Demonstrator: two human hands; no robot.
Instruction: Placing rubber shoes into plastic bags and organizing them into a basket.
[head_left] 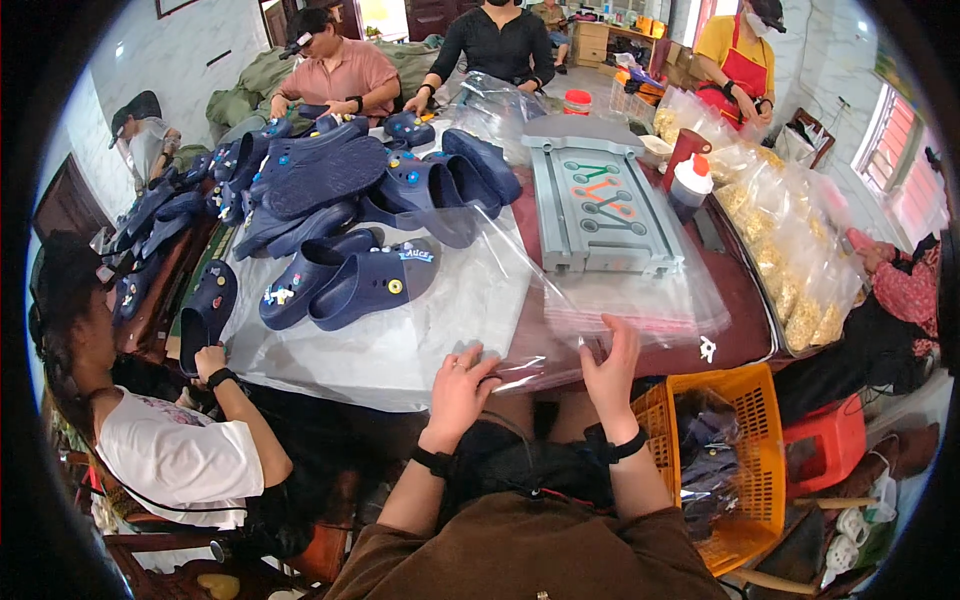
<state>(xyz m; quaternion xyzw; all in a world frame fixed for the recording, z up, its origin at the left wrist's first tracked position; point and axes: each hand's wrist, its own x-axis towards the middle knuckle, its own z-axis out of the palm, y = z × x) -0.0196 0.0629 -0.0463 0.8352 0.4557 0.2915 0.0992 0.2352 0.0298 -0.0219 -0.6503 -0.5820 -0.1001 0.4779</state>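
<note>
A clear plastic bag (pixel 540 368) lies between my hands at the near table edge, its film reaching up past the clogs. My left hand (pixel 464 388) has bent fingers and thumb closed on the bag's near left part. My right hand (pixel 611 372) is at the bag's right side, fingers and thumb apart, touching the film. Just beyond my left hand, a pair of dark blue clogs (pixel 362 285) with colourful charms rests on white sheeting (pixel 370 360). Beyond my right hand is a stack of clear bags (pixel 640 312) with pink edges, partly under a grey plastic board (pixel 600 200).
Many more blue clogs (pixel 330 180) are heaped at the far left. A bottle with a red cap (pixel 691 185) stands right of the board, near bags of yellowish small pieces (pixel 790 250). An orange crate (pixel 735 400) holds bagged items at my right. At left, a co-worker's hand (pixel 210 362) holds a clog.
</note>
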